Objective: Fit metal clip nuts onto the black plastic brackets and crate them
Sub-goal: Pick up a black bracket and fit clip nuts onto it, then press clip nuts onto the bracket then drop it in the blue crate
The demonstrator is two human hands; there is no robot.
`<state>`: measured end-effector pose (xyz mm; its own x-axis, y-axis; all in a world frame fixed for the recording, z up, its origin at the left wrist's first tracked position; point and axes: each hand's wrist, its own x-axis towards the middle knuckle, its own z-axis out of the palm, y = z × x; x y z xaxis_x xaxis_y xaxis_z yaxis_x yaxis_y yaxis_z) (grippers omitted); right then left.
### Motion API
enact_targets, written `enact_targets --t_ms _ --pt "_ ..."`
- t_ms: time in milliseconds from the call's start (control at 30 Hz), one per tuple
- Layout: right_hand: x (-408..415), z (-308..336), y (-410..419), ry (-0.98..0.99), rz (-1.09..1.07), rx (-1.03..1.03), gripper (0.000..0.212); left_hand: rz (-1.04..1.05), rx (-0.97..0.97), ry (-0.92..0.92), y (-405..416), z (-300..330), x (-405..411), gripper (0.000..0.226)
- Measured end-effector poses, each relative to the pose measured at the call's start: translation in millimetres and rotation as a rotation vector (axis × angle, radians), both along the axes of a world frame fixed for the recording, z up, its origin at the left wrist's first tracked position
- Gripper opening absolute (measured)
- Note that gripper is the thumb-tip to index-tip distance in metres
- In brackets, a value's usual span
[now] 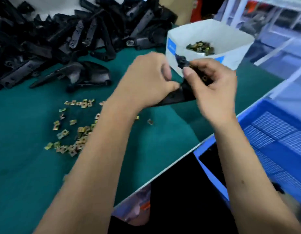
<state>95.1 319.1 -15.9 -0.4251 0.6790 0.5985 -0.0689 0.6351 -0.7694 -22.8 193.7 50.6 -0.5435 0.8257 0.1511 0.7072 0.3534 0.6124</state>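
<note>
Meanwhile both hands' grips (149, 76) (212, 85) close on one black bracket (176, 97) before the white box (205, 32) of clip nuts (201, 46)

The far left of the desk (28, 174) is blocked by a heap of black brackets (65, 36), one bracket (82, 75) lying loose in front of it. Scattered clip nuts (74, 129) litter the green cloth left of the left forearm. A white box (205, 43) stands just behind both hands, close to the desk's right edge. Bare cloth lies open at the near left and between the forearms. A blue crate (273, 132) sits past the right edge.
</note>
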Motion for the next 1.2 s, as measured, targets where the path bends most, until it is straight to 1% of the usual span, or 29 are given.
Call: enact_targets --t_ms 33,100,167,233,267,333,400,433,533,567,600,667,733,833,900,933,1000,1067,1100,1167,1200 --pt "22.8 -7.7 15.9 0.005 -0.053 -0.053 0.011 -0.073 0.022 0.033 20.9 -3.3 19.2 0.022" --pt "70.9 -27.5 43.5 -0.002 -0.153 -0.177 0.006 -0.233 -0.032 0.142 59.4 -13.7 62.1 0.019" --pt "114.9 -52.3 63.3 -0.013 -0.226 -0.314 0.013 -0.371 -0.085 0.300 92.5 -30.2 104.9 0.018" --pt "149.2 -79.0 73.7 0.011 -0.252 -0.463 0.025 -0.426 -0.097 0.479 115.8 -50.0 145.5 0.020" --pt "168.3 -91.7 78.4 0.006 -0.301 -0.507 0.029 -0.470 -0.104 0.545 125.8 -60.2 169.5 0.023" --pt "200.5 -118.8 85.7 -0.026 -0.400 -0.587 0.022 -0.582 -0.146 0.591 141.0 -89.6 210.8 0.030" --pt "228.2 -148.2 91.5 -0.074 -0.459 -0.698 0.017 -0.667 -0.226 0.559 151.7 -119.0 237.9 0.036" --pt "233.6 -161.2 91.0 -0.131 -0.486 -0.729 0.018 -0.680 -0.287 0.509 153.5 -133.7 239.7 0.038" --pt "255.7 -193.2 93.7 -0.421 -0.587 -0.732 0.023 -0.724 -0.515 0.384 158.9 -170.8 236.0 0.037" --pt "259.4 -200.3 94.4 -0.536 -0.596 -0.727 0.026 -0.725 -0.584 0.347 158.1 -182.7 230.3 0.035" --pt "264.6 -204.2 95.4 -0.631 -0.595 -0.732 0.035 -0.718 -0.642 0.303 157.4 -193.0 225.9 0.034" --pt "269.2 -205.7 98.1 -0.696 -0.609 -0.731 0.047 -0.685 -0.691 0.244 154.5 -209.1 215.7 0.033" --pt "266.4 -197.2 99.4 -0.681 -0.683 -0.670 0.045 -0.652 -0.628 0.214 154.9 -215.7 209.3 0.029" --pt "247.5 -177.0 103.2 -0.587 -0.784 -0.519 0.026 -0.549 -0.475 0.119 163.7 -207.1 208.5 0.021" --pt "227.1 -153.0 104.3 -0.509 -0.797 -0.427 0.013 -0.445 -0.383 0.006 173.1 -189.7 211.4 0.016" --pt "216.1 -138.3 105.1 -0.479 -0.782 -0.374 0.011 -0.409 -0.332 -0.042 177.2 -178.1 212.2 0.013" --pt "198.0 -106.7 106.9 -0.437 -0.729 -0.277 0.011 -0.368 -0.217 -0.081 184.7 -150.9 212.5 0.009" --pt "186.3 -75.0 109.4 -0.373 -0.678 -0.232 0.013 -0.354 -0.090 -0.103 188.4 -119.7 208.5 0.017" --pt "180.7 -59.1 109.6 -0.333 -0.664 -0.206 0.016 -0.360 -0.023 -0.113 187.9 -104.4 202.7 0.017" --pt "168.4 -29.3 105.7 -0.272 -0.653 -0.123 0.019 -0.378 0.097 -0.137 181.6 -77.4 185.9 0.011" --pt "160.4 -15.6 102.2 -0.253 -0.648 -0.064 0.019 -0.380 0.159 -0.146 176.8 -67.0 174.5 0.011"
